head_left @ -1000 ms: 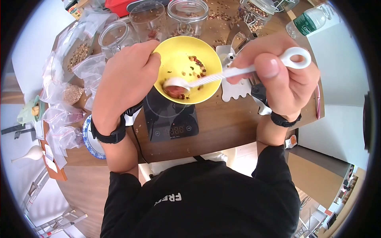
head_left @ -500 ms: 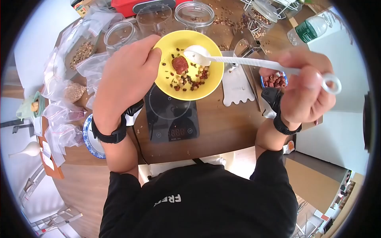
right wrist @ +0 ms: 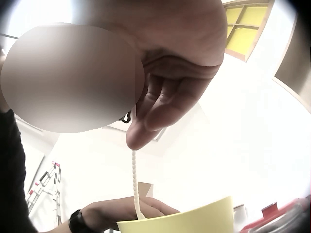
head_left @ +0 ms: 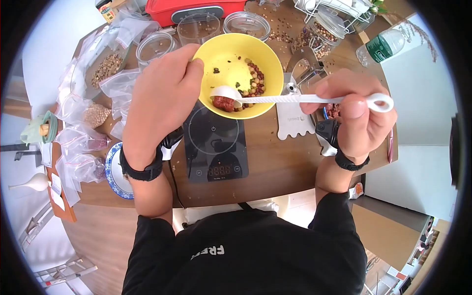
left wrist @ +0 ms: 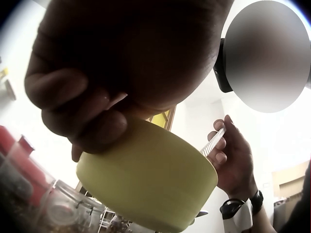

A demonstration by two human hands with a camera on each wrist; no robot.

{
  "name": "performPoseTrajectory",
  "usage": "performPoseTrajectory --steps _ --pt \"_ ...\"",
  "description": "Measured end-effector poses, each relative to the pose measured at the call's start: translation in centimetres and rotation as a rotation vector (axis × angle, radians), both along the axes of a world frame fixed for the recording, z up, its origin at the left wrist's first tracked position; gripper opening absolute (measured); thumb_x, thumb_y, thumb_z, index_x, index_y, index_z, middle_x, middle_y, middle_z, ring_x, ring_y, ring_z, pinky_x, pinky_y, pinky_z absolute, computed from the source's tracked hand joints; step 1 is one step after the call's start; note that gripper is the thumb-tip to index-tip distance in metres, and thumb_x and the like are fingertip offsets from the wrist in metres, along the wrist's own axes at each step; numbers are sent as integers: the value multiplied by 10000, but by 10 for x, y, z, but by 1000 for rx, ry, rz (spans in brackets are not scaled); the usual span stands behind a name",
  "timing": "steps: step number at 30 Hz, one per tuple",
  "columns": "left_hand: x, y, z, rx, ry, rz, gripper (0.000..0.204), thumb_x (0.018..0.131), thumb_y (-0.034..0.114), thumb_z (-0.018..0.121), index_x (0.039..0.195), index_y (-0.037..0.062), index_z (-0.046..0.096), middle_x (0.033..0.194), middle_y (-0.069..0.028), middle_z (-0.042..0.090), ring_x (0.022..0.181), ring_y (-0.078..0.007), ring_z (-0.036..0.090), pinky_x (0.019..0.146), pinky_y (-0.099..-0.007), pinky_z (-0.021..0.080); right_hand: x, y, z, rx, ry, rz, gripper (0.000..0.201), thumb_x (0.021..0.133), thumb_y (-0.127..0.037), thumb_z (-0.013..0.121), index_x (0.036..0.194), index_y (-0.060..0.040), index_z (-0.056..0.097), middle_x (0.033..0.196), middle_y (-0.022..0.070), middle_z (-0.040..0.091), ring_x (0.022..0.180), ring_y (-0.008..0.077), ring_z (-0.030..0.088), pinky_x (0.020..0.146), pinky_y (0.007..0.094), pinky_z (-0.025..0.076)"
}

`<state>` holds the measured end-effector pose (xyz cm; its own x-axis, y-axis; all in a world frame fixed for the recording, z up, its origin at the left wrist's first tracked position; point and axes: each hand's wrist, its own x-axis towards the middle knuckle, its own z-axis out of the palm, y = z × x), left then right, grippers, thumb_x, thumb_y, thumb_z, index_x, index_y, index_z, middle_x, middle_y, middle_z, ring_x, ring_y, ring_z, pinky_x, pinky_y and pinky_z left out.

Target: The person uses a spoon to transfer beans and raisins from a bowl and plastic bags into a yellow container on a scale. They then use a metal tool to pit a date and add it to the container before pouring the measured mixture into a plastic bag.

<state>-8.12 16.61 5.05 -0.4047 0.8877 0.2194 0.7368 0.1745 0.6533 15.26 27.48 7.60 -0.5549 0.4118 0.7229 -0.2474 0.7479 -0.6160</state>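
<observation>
- Left hand (head_left: 164,96) grips a round yellow bowl (head_left: 223,54).
- Right hand (head_left: 363,124) pinches a long white ribbed-handled spoon (head_left: 275,99).
- Spoon's long axis runs crosswise: scoop inside the bowl, pointing left; ringed end right.

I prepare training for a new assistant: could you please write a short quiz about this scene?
1. Which hand holds the yellow bowl, and which the white spoon?
2. True or false: the spoon's head is outside the bowl.
3. What colour is the label on the plastic bottle: (a) red, (b) green or (c) blue?

Key:
1. The left hand holds the bowl, the right hand the spoon.
2. False.
3. (b).
</observation>
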Motion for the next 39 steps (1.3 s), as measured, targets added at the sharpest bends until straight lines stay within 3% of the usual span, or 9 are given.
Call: performPoseTrajectory --steps 14,22,26,28,29,31,39 --pt "-1 0 -2 -54 34 -78 311 893 170 474 1034 4 696 909 -239 676 907 -431 630 807 -494 487 -8 6 -7 -76 112 14 375 1032 -278 550 907 73 583 704 191 635 550 259 648 511 353 556" --pt "-3 1 -4 -45 37 -49 310 890 173 475 1019 2 698 904 -242 673 899 -430 630 801 -496 489 -5 0 -11 12 75 110 381 1030 -292 559 898 64 578 682 168 604 542 262 632 470 331 496" --pt "-1 0 -3 -25 22 -57 301 894 168 475 1012 0 695 901 -242 672 896 -433 628 797 -495 490 -7 4 -12 33 118 66 370 1037 -280 543 886 57 573 701 170 609 529 261 620 469 343 507" --pt "0 0 -4 11 0 -61 278 898 161 477 985 -4 683 882 -241 664 885 -438 621 785 -501 484 -9 13 -11 -215 182 97 266 1015 -147 558 910 76 658 789 169 708 599 202 685 539 272 532" --pt "-1 0 -2 12 3 -62 278 898 161 477 985 -4 683 882 -241 664 885 -438 621 785 -501 484 -12 14 -11 -213 185 97 266 1015 -147 558 910 76 658 789 169 708 599 202 685 539 272 532" --pt "0 0 -1 6 -9 -53 251 902 159 478 945 -4 664 866 -240 655 870 -441 612 770 -506 476 -18 14 -11 -347 249 -71 282 1035 -139 514 913 68 662 777 159 701 584 199 683 523 270 533" --pt "0 0 0 11 -29 -27 220 906 157 482 908 -3 633 842 -243 641 852 -444 603 748 -515 462 -20 18 -13 -404 219 -68 294 1035 -160 523 910 62 670 685 143 690 559 187 676 513 262 529"
